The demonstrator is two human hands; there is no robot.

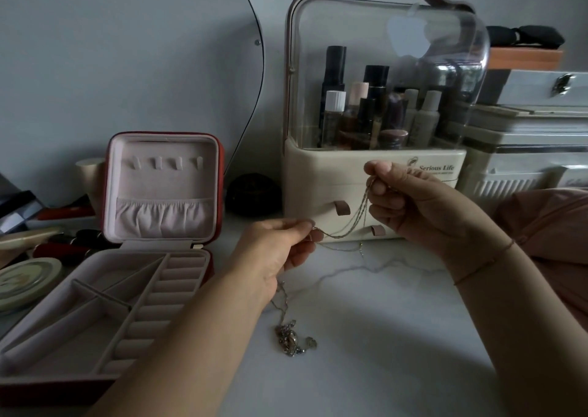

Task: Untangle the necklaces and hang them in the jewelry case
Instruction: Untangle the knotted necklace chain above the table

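Thin gold necklace chains point(350, 222) stretch in the air between my hands. My left hand point(276, 251) pinches them at the lower end, and my right hand point(410, 200) pinches them higher up, in front of the cosmetics organizer. More chain hangs below my left hand down to a tangled clump with pendants point(291, 340) lying on the white table. The red jewelry case point(219, 162) stands open at the left. Its upright pink lid has a row of small hooks point(167, 162) and a gathered pocket, and nothing hangs from the hooks.
A cream cosmetics organizer point(375, 175) with a clear dome and bottles stands behind my hands. White boxes point(525, 149) are stacked at the right. A mirror point(127, 50) leans at the back left. Round tins point(25, 280) and small items crowd the left edge. Pink fabric point(553, 222) lies at the right.
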